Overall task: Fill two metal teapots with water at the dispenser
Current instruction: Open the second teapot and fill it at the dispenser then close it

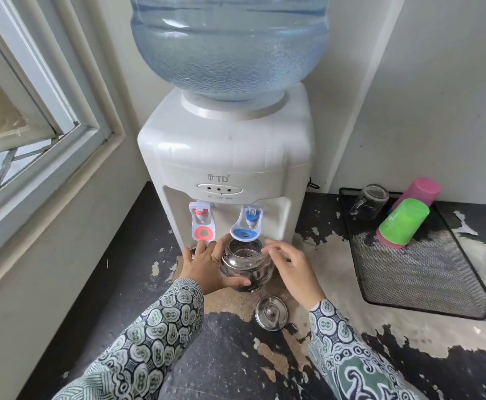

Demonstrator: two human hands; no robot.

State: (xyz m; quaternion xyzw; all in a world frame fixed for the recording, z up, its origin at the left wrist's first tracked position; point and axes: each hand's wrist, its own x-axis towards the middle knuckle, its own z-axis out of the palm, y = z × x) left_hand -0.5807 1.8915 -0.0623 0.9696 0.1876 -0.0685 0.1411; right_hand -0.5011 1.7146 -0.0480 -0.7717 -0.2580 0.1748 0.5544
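Observation:
A shiny metal teapot (pixel 246 267) stands lidless on the counter under the blue tap (pixel 247 226) of the white water dispenser (pixel 224 157). A perforated strainer shows inside its mouth. My left hand (pixel 210 265) wraps the pot's left side, thumb along its lower front. My right hand (pixel 289 265) hovers at the pot's right rim with fingers loosely spread, holding nothing. The pot's metal lid (pixel 271 312) lies upside down on the counter just in front. A second metal object is partly hidden behind my left hand, under the red tap (pixel 202 225).
A large blue water bottle (pixel 230 44) sits on the dispenser. At the right, a black mesh tray (pixel 415 269) holds an upturned glass (pixel 370 202) plus green (pixel 403 225) and pink cups (pixel 419 192). A window frame runs along the left wall. The counter's dark surface is peeling.

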